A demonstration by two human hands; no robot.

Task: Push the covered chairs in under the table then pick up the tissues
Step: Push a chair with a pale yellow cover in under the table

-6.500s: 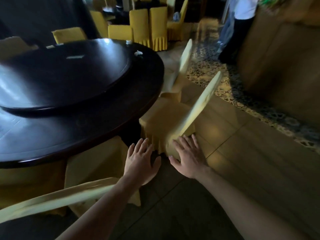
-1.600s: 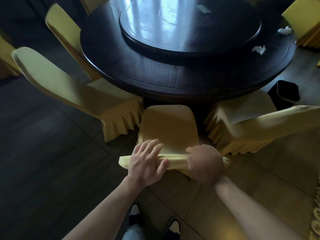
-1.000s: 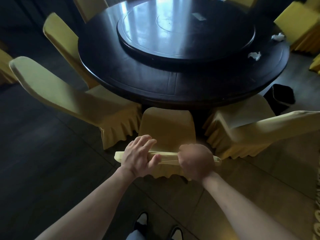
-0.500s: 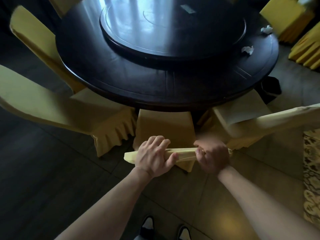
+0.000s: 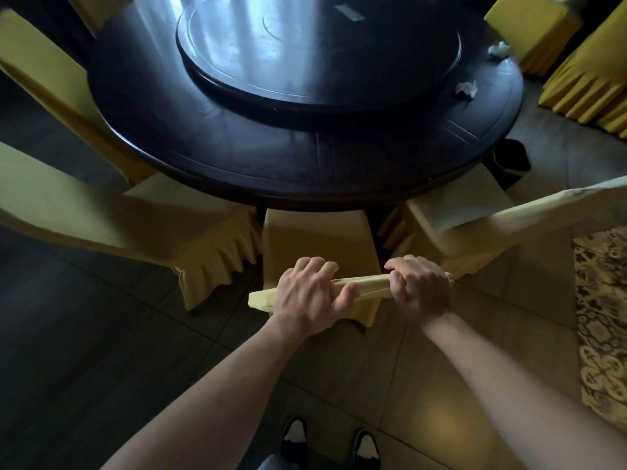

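Note:
A yellow covered chair (image 5: 317,239) stands straight in front of me, its seat partly under the round dark table (image 5: 271,154). My left hand (image 5: 310,295) and my right hand (image 5: 419,284) both grip the top edge of its backrest. Two crumpled white tissues lie on the table's far right rim, one tissue (image 5: 466,89) nearer, the other tissue (image 5: 498,49) further back.
A second covered chair (image 5: 163,228) sits to the left, a third (image 5: 475,215) to the right, both angled at the table. A turntable (image 5: 315,52) fills the table's middle. A black bin (image 5: 510,157) stands on the floor at right. Patterned carpet (image 5: 600,317) edges the tiles.
Both hands have stayed gripped on the backrest while the chair has slid forward, its seat further under the table. My view has shifted closer and slightly left.

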